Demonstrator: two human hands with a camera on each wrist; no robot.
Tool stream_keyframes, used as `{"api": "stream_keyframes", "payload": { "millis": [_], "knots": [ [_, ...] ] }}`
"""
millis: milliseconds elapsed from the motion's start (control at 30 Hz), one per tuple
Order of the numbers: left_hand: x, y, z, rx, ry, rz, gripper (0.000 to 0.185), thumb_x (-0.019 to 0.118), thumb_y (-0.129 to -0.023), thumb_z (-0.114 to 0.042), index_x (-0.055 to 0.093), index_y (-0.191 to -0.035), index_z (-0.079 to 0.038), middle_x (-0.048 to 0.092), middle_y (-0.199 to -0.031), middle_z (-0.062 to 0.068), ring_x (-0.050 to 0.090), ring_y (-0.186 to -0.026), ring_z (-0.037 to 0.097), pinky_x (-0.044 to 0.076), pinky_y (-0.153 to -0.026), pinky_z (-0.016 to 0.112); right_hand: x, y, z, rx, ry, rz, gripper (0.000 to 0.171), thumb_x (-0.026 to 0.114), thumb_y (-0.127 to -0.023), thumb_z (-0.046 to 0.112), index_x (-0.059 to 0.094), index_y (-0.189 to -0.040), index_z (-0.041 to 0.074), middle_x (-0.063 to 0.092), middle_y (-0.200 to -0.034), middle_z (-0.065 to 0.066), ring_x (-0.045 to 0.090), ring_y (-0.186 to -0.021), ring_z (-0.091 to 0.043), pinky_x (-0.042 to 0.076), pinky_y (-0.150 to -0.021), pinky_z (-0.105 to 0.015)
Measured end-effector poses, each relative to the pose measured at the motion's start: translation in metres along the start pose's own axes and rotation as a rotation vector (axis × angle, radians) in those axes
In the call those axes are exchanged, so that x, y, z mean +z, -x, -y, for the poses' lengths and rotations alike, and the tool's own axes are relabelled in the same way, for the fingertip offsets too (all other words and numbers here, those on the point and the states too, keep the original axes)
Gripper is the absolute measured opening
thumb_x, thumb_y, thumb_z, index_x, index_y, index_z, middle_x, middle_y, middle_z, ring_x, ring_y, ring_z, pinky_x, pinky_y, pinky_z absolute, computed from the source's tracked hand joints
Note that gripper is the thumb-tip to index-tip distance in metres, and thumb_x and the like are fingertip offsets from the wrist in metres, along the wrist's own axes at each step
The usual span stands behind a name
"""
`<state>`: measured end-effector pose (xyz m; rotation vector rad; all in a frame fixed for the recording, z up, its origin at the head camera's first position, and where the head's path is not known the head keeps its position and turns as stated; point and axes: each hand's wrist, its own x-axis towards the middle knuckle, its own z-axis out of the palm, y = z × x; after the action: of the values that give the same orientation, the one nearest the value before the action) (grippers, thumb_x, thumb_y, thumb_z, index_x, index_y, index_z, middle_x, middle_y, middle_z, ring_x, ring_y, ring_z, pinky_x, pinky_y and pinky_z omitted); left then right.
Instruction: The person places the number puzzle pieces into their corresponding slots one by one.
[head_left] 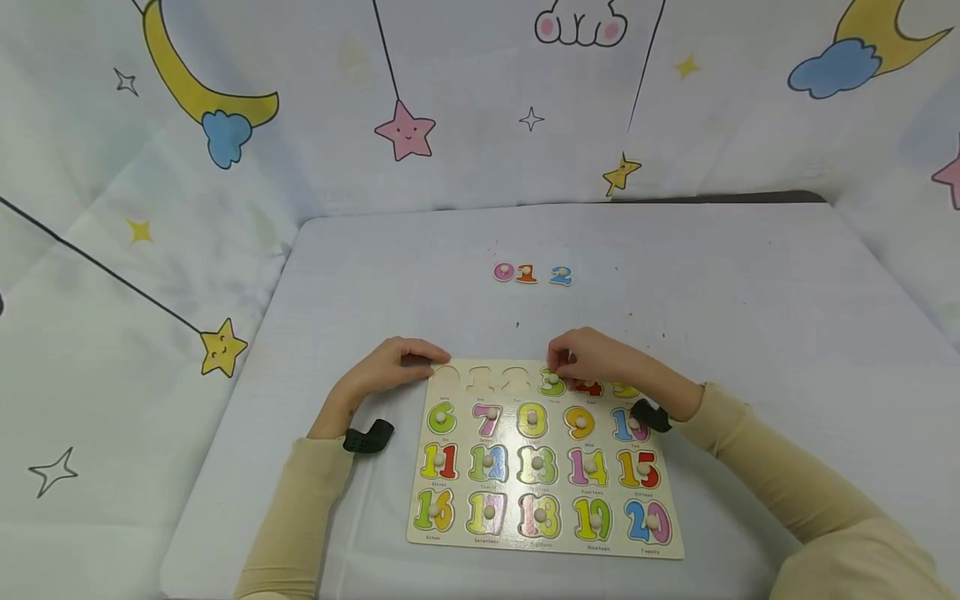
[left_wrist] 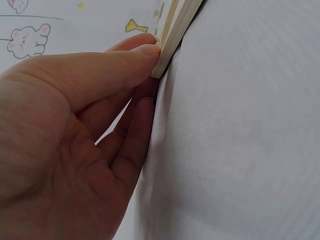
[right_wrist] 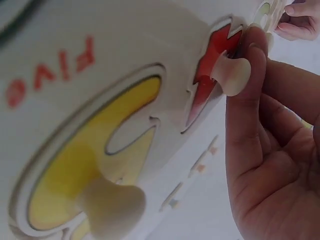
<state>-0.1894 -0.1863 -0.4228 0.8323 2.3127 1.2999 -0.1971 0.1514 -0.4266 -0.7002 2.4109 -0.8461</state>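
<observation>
A wooden number puzzle board (head_left: 463, 425) lies on the table, with knobbed number pieces in its rows. My left hand (head_left: 390, 365) holds the board's far left corner; thumb and index fingertip meet at its edge in the left wrist view. At the far row my right hand (head_left: 600, 358) pinches the green number 3 piece (head_left: 552, 388) by its knob, which the fingers partly hide. The red number 4 piece (right_wrist: 207, 65) and yellow number 5 piece (right_wrist: 55, 195) sit beside that hand. Left of the 3, the zero, one and two recesses (head_left: 480, 379) hold no pieces.
Beyond the board, a pink 0 piece (head_left: 504, 272), an orange 1 piece (head_left: 527, 274) and a blue 2 piece (head_left: 561, 276) lie in a row on the white tabletop (head_left: 360, 283). A patterned cloth (head_left: 465, 75) hangs behind the table.
</observation>
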Motion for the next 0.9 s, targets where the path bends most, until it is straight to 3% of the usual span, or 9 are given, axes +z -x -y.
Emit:
{"api": "stream_keyframes", "payload": {
  "millis": [100, 333, 467, 667, 767, 900],
  "knots": [
    [0.0, 0.0, 0.002, -0.003, 0.006, 0.001, 0.025, 0.061, -0.087, 0.008, 0.063, -0.111, 0.01, 0.061, -0.115, 0.021, 0.054, -0.109, 0.032, 0.041, -0.091, 0.042, -0.002, 0.0, 0.002, 0.001, 0.022, 0.012, 0.01, 0.063, -0.09, 0.007, 0.062, -0.081, 0.009, 0.058, -0.072, 0.001, 0.053, -0.059, -0.015, 0.047, -0.056, -0.027],
    [0.004, -0.006, 0.033, 0.008, 0.007, -0.011, 0.026, 0.062, -0.087, 0.004, 0.065, -0.113, 0.005, 0.062, -0.116, 0.016, 0.053, -0.112, 0.029, 0.04, -0.093, 0.042, -0.019, -0.005, 0.0, -0.061, 0.094, 0.042, 0.007, 0.061, -0.092, 0.012, 0.067, -0.093, 0.009, 0.06, -0.075, 0.003, 0.055, -0.065, -0.015, 0.047, -0.061, -0.029],
    [0.004, -0.007, 0.039, 0.004, 0.016, -0.012, 0.025, 0.064, -0.088, 0.0, 0.067, -0.113, 0.0, 0.063, -0.115, 0.01, 0.054, -0.111, 0.024, 0.04, -0.093, 0.038, -0.039, -0.016, -0.007, -0.053, 0.145, -0.101, 0.016, 0.062, -0.09, 0.01, 0.065, -0.105, 0.005, 0.06, -0.081, -0.002, 0.053, -0.072, -0.019, 0.045, -0.067, -0.033],
    [0.003, -0.006, 0.041, 0.017, 0.012, -0.01, 0.025, 0.064, -0.088, -0.002, 0.068, -0.112, -0.003, 0.064, -0.114, 0.006, 0.055, -0.11, 0.021, 0.041, -0.092, 0.036, -0.066, -0.038, -0.024, 0.081, 0.155, -0.342, 0.031, 0.061, -0.091, 0.009, 0.056, -0.118, -0.006, 0.057, -0.102, -0.02, 0.051, -0.09, -0.032, 0.042, -0.077, -0.042],
    [0.003, -0.006, 0.041, 0.01, 0.007, -0.012, 0.025, 0.064, -0.087, -0.001, 0.069, -0.112, -0.004, 0.064, -0.114, 0.004, 0.055, -0.11, 0.019, 0.041, -0.092, 0.035, -0.072, -0.052, -0.033, 0.15, 0.19, -0.364, 0.042, 0.061, -0.091, 0.014, 0.05, -0.125, -0.008, 0.051, -0.112, -0.026, 0.049, -0.1, -0.036, 0.04, -0.085, -0.046],
    [0.003, -0.007, 0.041, 0.007, 0.002, -0.016, 0.025, 0.065, -0.087, -0.001, 0.069, -0.112, -0.005, 0.064, -0.114, 0.004, 0.055, -0.11, 0.019, 0.04, -0.092, 0.035, -0.074, -0.067, -0.044, 0.211, 0.254, -0.33, 0.055, 0.062, -0.092, 0.024, 0.044, -0.132, -0.009, 0.042, -0.122, -0.03, 0.043, -0.111, -0.041, 0.035, -0.092, -0.05]
  ]
}}
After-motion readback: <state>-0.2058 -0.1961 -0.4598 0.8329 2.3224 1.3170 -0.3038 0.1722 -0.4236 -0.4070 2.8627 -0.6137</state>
